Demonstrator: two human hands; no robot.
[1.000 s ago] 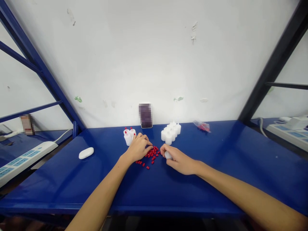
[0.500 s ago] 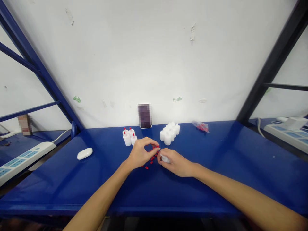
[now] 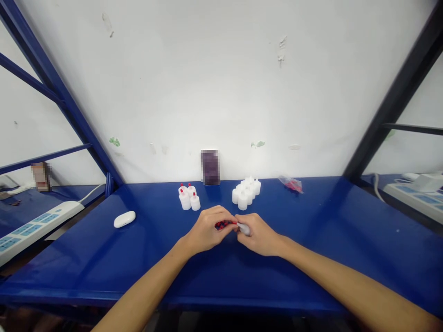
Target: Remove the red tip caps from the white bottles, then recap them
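My right hand (image 3: 259,234) is closed around a small white squeeze bottle (image 3: 244,229), its nozzle tipped toward the left. Between the thumb and fingers of my left hand (image 3: 210,230) is a small red cap (image 3: 234,222), pinched right at the nozzle's tip. Loose red caps (image 3: 221,225) lie on the table behind and beneath my left hand, partly hidden by it. Several white bottles with red caps (image 3: 185,201) stand beyond my left hand. Farther right, a cluster of white bottles without red caps (image 3: 242,201) stands beyond my right hand.
A phone (image 3: 210,168) leans against the wall at the back of the blue table (image 3: 155,272). A clear bag with red pieces (image 3: 292,185) lies at the back right. On the left are a white oval case (image 3: 124,219) and a power strip (image 3: 38,226).
My left hand has moved right and brought the red cap to the bottle's nozzle. My hands now meet, and the bottle is tilted more to the left. The view has shifted slightly.
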